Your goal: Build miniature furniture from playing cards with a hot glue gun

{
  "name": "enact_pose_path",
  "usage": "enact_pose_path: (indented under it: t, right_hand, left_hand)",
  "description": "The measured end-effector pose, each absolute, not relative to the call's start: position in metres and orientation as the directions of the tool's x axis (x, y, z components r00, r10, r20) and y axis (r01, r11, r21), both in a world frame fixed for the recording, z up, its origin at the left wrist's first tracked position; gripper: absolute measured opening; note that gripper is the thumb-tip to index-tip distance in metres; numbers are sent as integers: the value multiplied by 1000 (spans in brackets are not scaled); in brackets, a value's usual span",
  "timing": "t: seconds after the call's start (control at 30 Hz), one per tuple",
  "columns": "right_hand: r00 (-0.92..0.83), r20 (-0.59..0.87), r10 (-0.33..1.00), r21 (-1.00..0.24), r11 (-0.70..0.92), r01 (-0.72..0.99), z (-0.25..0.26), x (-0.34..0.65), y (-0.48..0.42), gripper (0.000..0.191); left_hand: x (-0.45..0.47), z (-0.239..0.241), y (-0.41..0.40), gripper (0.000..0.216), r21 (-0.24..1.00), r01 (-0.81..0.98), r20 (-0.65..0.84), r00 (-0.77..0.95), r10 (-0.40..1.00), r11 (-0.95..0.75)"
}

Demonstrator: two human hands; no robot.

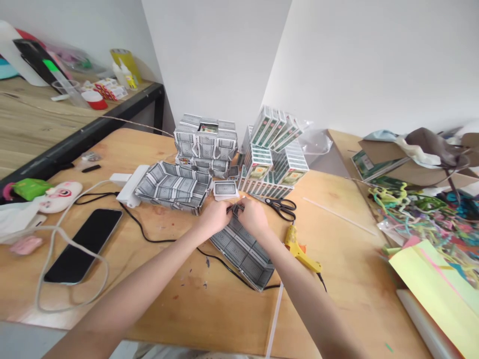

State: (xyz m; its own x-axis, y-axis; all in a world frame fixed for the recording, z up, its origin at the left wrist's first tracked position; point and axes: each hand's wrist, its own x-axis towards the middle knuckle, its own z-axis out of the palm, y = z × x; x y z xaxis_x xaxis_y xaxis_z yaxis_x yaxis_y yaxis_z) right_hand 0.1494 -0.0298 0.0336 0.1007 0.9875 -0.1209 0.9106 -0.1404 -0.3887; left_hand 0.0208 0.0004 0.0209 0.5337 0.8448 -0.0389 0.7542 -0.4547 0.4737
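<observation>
A long, shallow playing-card tray (243, 248), patterned in gray, slants across the wooden table (149, 294), open side up.

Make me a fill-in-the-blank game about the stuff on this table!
1. The left hand and right hand are at one end of a tray made of playing ____.
2. The glue gun is mostly ____.
3. Of the two hands, the phone lies nearer the ____ one.
4. The scissors have handles colored ____.

Missing words: cards; yellow; left; black.
</observation>
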Motion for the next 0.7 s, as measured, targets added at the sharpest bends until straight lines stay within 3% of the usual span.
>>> enact_pose_path:
  t: [0.17, 0.47, 0.7]
  right_hand:
    - [123, -129, 984, -365, -163, 916, 33, 144, -28, 23]
    - [130, -118, 984, -357, -165, 919, 28, 143, -29, 24]
    - [70, -99, 993, -393, -104, 913, 42, 153, -36, 20]
  left_hand:
    - [26, 22, 0, 25, 390, 808, -70, 505, 861, -442]
    - [29, 24, 2, 24, 366, 825, -99, 495, 863, -431]
    - [20, 25, 2, 32, 551, 720, -37, 526, 850, -421]
